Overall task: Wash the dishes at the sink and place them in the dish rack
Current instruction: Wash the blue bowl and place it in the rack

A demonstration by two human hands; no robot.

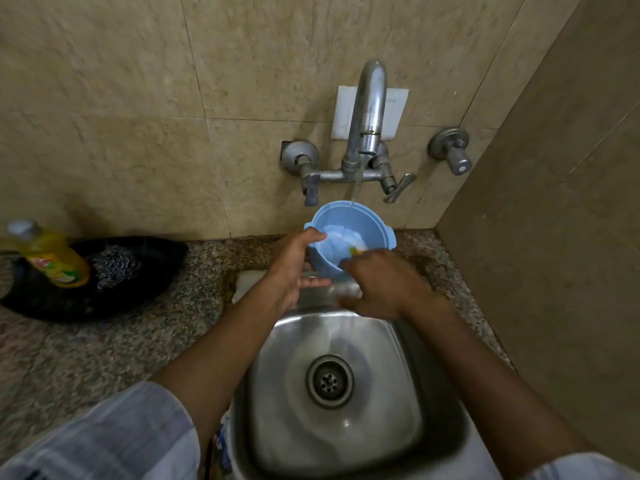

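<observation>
A light blue plastic bowl is held tilted under the running tap, and a thin stream of water falls into it. My left hand grips the bowl's left rim, thumb over the edge and fingers beneath. My right hand reaches into the bowl at its near rim with curled fingers on a small yellow-green scrubber, mostly hidden. Both hands are above the back edge of the steel sink.
A yellow dish soap bottle and a steel wool scourer sit in a black tray on the granite counter at left. A tiled side wall stands close on the right. Two tap valves flank the spout.
</observation>
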